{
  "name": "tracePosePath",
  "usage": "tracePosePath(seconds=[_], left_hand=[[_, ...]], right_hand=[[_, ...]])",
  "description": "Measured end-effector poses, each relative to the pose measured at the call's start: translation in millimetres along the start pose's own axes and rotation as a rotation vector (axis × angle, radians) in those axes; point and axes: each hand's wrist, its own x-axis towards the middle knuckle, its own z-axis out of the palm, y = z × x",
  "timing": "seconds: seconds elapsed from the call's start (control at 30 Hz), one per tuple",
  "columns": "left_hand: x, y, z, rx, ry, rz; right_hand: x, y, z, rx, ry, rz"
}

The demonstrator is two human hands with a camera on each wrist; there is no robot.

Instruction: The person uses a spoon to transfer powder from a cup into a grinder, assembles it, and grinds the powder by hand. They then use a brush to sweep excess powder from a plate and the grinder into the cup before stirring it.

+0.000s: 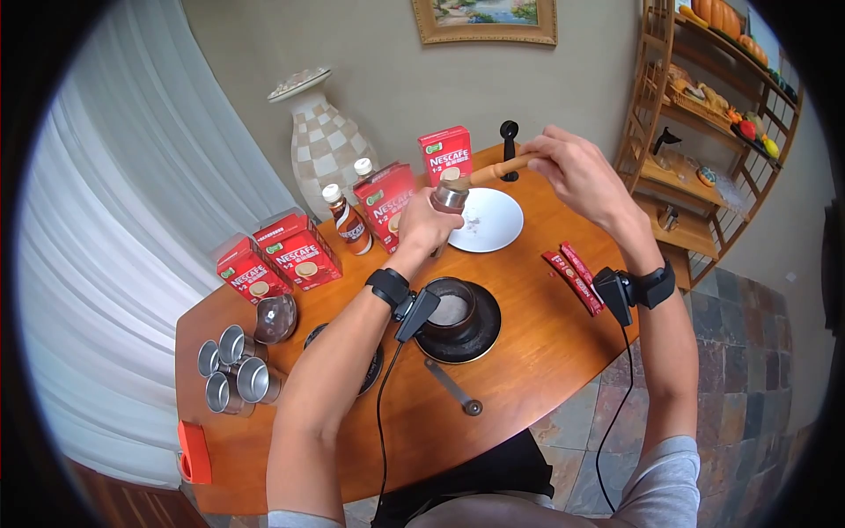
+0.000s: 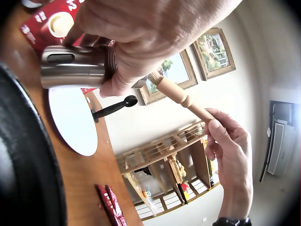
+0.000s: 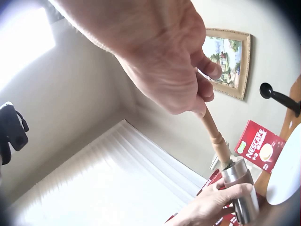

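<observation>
My left hand [image 1: 421, 225] grips a steel manual coffee grinder [image 2: 75, 73], a cylinder with a dark band and a slot in its side. The grinder is tilted beside a white plate [image 1: 506, 222] with specks of powder on it. My right hand [image 1: 574, 174] pinches the far end of a wooden-handled brush [image 1: 503, 168]. In the right wrist view the bristles [image 3: 228, 165] are right at the grinder's open top. Below the left hand, a dark cup [image 1: 437, 333] with pale contents stands on a black round plate [image 1: 488, 330]. A loose crank handle [image 1: 451, 385] lies in front.
Red Nescafe boxes [image 1: 304, 255] and brown bottles [image 1: 352, 231] line the back left. Several metal cups [image 1: 253, 380] and a glass bowl [image 1: 276, 317] stand at left. Red sachets [image 1: 572, 277] lie at right. A black scoop [image 1: 509, 145] is near the back edge.
</observation>
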Motion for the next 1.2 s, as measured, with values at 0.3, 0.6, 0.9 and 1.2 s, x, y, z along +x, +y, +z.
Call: tracePosePath(seconds=[0.3,0.6,0.9,1.2], left_hand=[[-3,6,2,-0.018,0.049,-0.016],[-4,2,4,0.004,0.062,-0.016],[-1,-4,2,-0.01,0.028,-0.002],[3,-9,3,-0.049,0.015,-0.002]], right_hand=[[-3,-21,0,-0.04,0.02,-0.054],[-4,-16,6,-0.042,0.054,-0.051],[15,19,2,-0.045,-0.017,-0.014],[-10,16,4,-0.002,0.002,0.049]])
